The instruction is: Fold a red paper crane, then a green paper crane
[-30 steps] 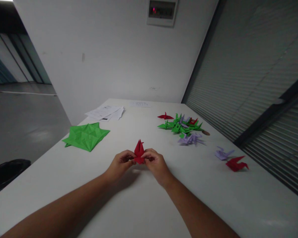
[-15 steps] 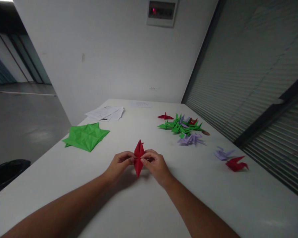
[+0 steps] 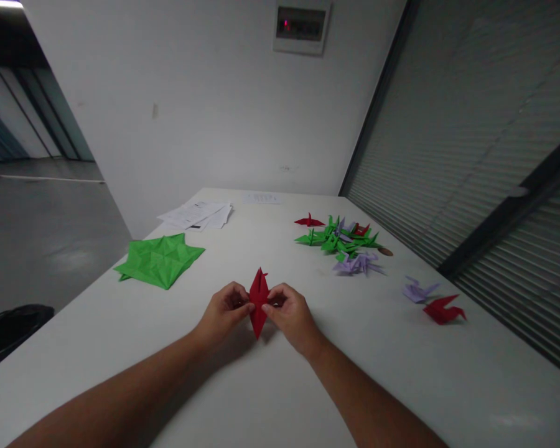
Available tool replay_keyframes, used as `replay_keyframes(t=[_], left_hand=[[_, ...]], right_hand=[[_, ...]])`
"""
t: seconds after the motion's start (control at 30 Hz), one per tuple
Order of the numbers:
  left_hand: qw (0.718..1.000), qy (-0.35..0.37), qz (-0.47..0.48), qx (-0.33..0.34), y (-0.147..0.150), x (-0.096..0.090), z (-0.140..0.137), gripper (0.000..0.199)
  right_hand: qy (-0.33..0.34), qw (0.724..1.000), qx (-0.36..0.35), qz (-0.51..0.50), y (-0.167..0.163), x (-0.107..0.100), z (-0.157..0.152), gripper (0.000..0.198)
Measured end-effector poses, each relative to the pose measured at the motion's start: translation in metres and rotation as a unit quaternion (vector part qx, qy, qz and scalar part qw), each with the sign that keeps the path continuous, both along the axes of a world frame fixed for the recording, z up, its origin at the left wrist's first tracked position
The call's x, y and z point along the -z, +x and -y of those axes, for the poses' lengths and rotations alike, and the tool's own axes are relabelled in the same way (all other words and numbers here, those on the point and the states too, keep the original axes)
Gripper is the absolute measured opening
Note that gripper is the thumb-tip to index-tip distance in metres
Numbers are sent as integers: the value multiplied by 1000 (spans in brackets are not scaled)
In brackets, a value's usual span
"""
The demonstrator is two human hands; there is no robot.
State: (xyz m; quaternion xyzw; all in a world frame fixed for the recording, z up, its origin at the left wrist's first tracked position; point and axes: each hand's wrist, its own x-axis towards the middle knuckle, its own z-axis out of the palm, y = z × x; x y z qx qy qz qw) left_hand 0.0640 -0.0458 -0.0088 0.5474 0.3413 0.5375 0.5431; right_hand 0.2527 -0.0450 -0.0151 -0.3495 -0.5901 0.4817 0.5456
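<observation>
A red folded paper crane (image 3: pixel 258 303), long and pointed at both ends, is held between my two hands above the table. My left hand (image 3: pixel 227 314) pinches its left edge with thumb and fingers. On the opposite edge, my right hand (image 3: pixel 289 314) pinches it the same way. A slit runs down the upper half of the paper, and a small bent tip sticks out near its top. The fingertips behind the paper are partly hidden.
Creased green paper sheets (image 3: pixel 161 260) lie at the left, with printed pages (image 3: pixel 198 214) behind them. At the right is a pile of green, purple and red paper cranes (image 3: pixel 338 239). Nearer stand a purple crane (image 3: pixel 419 290) and a red crane (image 3: pixel 444 310).
Both thumbs have moved slightly apart toward the edges of the red paper, and its middle now looks broader and flatter. The view has shifted a little.
</observation>
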Motion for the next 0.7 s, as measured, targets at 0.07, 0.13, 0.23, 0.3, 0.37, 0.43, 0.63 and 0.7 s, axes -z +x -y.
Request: replay_keyframes(t=[0.07, 0.13, 0.23, 0.3, 0.37, 0.43, 0.63, 0.7], left_hand=[[1000, 2, 0, -1, 0, 1, 0, 34], [1000, -1, 0, -6, 0, 1, -1, 34], [1000, -7, -4, -12, 0, 2, -2, 34], [1000, -3, -18, -8, -1, 3, -2, 34], [999, 5, -45, -11, -2, 4, -3, 33], [997, 12, -75, -25, -3, 4, -3, 31], [995, 14, -100, -8, -2, -2, 1, 29], [996, 5, -88, 15, -1, -5, 3, 27]], right_hand=[[-6, 1000, 1, -13, 0, 0, 0, 27], [-14, 1000, 4, -17, 1, -1, 0, 33], [-29, 999, 9, -24, 1, -2, -1, 38], [-36, 999, 12, -31, 1, -3, 0, 42], [-39, 999, 14, -35, 0, -4, 0, 43], [-37, 999, 16, -37, -1, -4, 0, 42], [-3, 999, 46, -27, -1, -4, 1, 36], [5, 999, 40, -11, -1, -6, 2, 33]])
